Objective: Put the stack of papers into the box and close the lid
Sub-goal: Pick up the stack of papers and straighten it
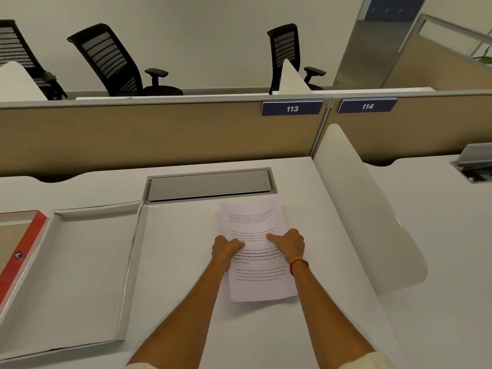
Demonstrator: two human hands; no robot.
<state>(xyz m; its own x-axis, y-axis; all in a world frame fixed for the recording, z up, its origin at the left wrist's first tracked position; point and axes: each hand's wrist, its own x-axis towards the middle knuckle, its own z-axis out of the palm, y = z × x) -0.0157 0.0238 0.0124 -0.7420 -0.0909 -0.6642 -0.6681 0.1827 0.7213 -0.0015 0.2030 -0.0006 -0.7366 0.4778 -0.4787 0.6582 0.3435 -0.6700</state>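
A stack of white printed papers [255, 283] lies on the white desk, right of centre. My left hand [226, 247] grips its left edge and my right hand [288, 242] grips its right edge, thumbs on top of the sheets. To the left lies the open box: a shallow white tray [87, 272] with low walls, nothing inside it. Further left at the frame edge is the red-edged other half of the box [20, 249], lying open; which half is the lid I cannot tell.
A grey cable hatch [210, 183] is set into the desk just beyond the papers. A curved white divider panel [367, 209] stands to the right. A tan partition [159, 134] with signs 113 and 114 closes the back; black office chairs stand behind it.
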